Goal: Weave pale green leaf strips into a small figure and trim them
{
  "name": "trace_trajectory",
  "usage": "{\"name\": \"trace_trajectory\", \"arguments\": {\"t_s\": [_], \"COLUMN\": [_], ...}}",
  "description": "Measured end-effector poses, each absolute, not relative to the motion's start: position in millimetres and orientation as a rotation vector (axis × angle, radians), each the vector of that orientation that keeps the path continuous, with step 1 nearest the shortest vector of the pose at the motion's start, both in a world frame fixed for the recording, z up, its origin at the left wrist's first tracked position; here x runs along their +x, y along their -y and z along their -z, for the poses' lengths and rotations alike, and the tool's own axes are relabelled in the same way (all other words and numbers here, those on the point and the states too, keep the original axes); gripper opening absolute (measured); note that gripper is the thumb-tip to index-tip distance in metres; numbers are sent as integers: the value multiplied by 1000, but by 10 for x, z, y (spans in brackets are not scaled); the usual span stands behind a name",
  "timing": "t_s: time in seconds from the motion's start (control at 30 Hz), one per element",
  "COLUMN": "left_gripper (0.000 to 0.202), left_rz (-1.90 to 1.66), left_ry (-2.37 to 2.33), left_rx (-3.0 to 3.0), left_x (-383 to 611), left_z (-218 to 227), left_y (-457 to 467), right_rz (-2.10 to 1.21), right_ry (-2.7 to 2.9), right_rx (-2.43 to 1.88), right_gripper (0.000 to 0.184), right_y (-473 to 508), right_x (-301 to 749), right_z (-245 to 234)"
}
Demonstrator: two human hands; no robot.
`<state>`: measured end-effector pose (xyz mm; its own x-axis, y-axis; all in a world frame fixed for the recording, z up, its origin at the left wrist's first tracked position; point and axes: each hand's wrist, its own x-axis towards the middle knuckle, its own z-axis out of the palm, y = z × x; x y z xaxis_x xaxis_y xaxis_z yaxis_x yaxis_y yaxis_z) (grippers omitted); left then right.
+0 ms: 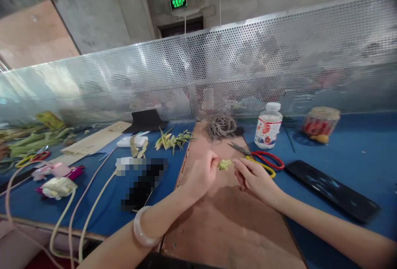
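Bare hands at work with a small pale-green piece. The left hand (206, 172), at the centre of the frame, has its grip closed at the fingertips on the left side of the pale-green piece (224, 164), which sits between the two hands, above a brown board (232, 223). The right hand (252, 178), just right of centre, has thumb and forefinger brought together just beside the piece; whether its grip pinches anything cannot be told. A pale bangle (143, 227) circles the left forearm, lower left of centre.

Just beyond the right hand, scissors (269, 158) with red and yellow handles lie with their blades toward the upper left. A tangle of grey string (221, 127) rests at the far end of the board. To its right, on the blue surface (356, 147), stand a white-capped bottle (268, 127) and, farther right, a glass jar (321, 122) with red contents; a black phone (331, 190) lies at lower right. Left of the board are a leafy sprig (175, 141) and a dark, pixelated object (144, 184); a heap of green husks (40, 141) occupies the left edge. A perforated metal panel (279, 58) spans the background, below a green exit sign (178, 3).
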<state>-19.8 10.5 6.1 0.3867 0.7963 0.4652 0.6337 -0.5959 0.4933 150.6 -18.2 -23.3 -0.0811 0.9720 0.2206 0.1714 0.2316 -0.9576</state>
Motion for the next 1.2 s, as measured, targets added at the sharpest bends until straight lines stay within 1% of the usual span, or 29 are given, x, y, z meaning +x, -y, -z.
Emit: {"name": "trace_trajectory", "arguments": {"t_s": [0.13, 0.23, 0.37, 0.43, 0.57, 0.67, 0.73, 0.9, 1.03, 1.2], "left_gripper": [24, 24, 25, 26, 27, 35, 37, 40, 36, 31], "left_rz": [-970, -872, -772, -813, -935, -818, -741, -685, -660, -639], "left_ry": [-1332, -1290, -1280, -1240, -926, -724, -640, -572, -559, -545], "left_rx": [2434, 2473, 2457, 2398, 2111, 1907, 1820, 1697, 1689, 1705], "left_x": [-213, -204, -183, -170, -133, -114, -114, -134, -135, -148], "left_z": [-46, -71, -101, -94, -52, -32, -32, -53, -53, -37], "left_y": [-137, -83, -15, -8, -54, -113, -145, -176, -184, -202], "right_rz": [-1281, -1367, -1332, -1325, -1254, -1166, -1104, -983, -1040, -1145], "right_ry": [1404, 1399, 1477, 1502, 1516, 1554, 1615, 1684, 1615, 1537], "right_rx": [-1076, -1051, -1024, -1000, -991, -1012, -1031, -1045, -1003, -936], "right_gripper": [42, 41, 36, 34, 33, 35, 37, 34, 29, 28], "right_y": [183, 228, 253, 242, 225, 246, 269, 278, 250, 266], "right_x": [1478, 1432, 1421, 1436, 1467, 1483, 1490, 1505, 1515, 1512], "right_z": [202, 178, 237, 285, 331, 303, 275, 276, 338, 376]}}
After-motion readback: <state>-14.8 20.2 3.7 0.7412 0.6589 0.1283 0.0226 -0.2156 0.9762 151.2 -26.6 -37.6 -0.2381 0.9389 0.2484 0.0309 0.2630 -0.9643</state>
